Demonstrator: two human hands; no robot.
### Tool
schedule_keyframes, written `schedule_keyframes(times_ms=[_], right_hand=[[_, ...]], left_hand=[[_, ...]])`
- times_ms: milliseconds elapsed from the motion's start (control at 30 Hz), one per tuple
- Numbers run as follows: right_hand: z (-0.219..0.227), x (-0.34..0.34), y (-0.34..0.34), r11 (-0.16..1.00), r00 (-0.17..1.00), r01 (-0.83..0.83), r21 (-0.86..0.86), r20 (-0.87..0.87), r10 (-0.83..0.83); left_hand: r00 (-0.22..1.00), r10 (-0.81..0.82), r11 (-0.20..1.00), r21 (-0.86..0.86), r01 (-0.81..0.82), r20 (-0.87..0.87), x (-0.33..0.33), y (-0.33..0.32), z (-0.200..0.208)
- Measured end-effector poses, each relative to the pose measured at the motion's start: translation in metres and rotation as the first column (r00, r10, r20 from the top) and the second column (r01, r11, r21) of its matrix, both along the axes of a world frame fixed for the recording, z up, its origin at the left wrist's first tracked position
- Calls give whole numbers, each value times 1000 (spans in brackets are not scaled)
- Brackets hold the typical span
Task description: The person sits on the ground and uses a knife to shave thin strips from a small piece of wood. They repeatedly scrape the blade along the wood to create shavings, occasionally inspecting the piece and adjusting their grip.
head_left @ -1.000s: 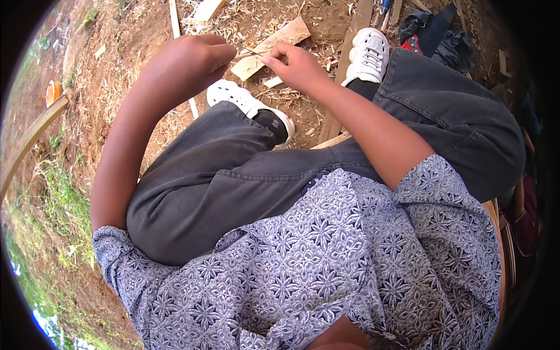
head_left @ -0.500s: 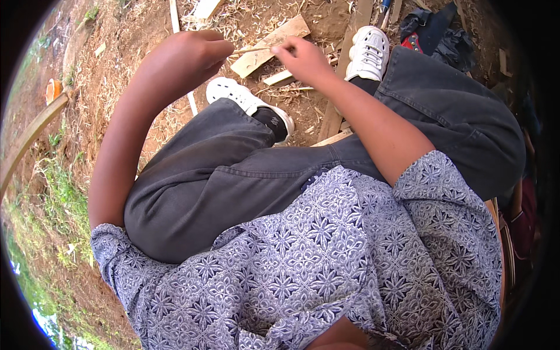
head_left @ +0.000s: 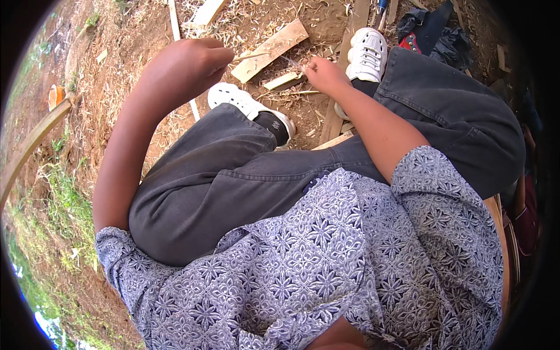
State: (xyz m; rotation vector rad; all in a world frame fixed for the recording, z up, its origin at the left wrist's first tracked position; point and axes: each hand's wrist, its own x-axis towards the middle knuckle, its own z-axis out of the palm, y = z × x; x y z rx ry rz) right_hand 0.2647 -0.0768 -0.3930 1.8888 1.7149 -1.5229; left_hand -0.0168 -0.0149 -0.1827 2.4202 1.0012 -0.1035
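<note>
While left hand (head_left: 201, 63) grips thin stick (head_left: 254, 55), long axis nearly level, tip rightward, right hand (head_left: 328, 76) apart, pinching slim strip (head_left: 291, 61)

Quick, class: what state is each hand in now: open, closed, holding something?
Left hand: closed, holding a thin wooden stick.
Right hand: closed, holding a slim blade-like thing; exact kind unclear.

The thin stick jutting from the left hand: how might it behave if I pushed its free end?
The thin stick is probably fairly stiff, since it juts out from the left hand without visibly sagging. Being so slender, it is likely light, and may snap under a hard push.
</note>
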Motion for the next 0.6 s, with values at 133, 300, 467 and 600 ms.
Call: schedule_keyframes(times_ms=[133, 300, 467, 600], right_hand=[[44, -45, 14, 974, 931, 215, 70, -317, -183], [38, -47, 4, 990, 936, 123, 74, -341, -91], [12, -14, 4, 998, 997, -10, 54, -72, 14], [-1, 6, -1, 997, 997, 8, -71, 72, -3]], left_hand=[[1000, 2, 1000, -21, -2, -16, 0, -3, 0], [1000, -8, 1000, -15, 8, -8, 0, -1, 0], [1000, 4, 1000, -20, -5, -24, 2, 4, 3], [1000, 2, 1000, -7, -2, 2, 1, 2, 3]])
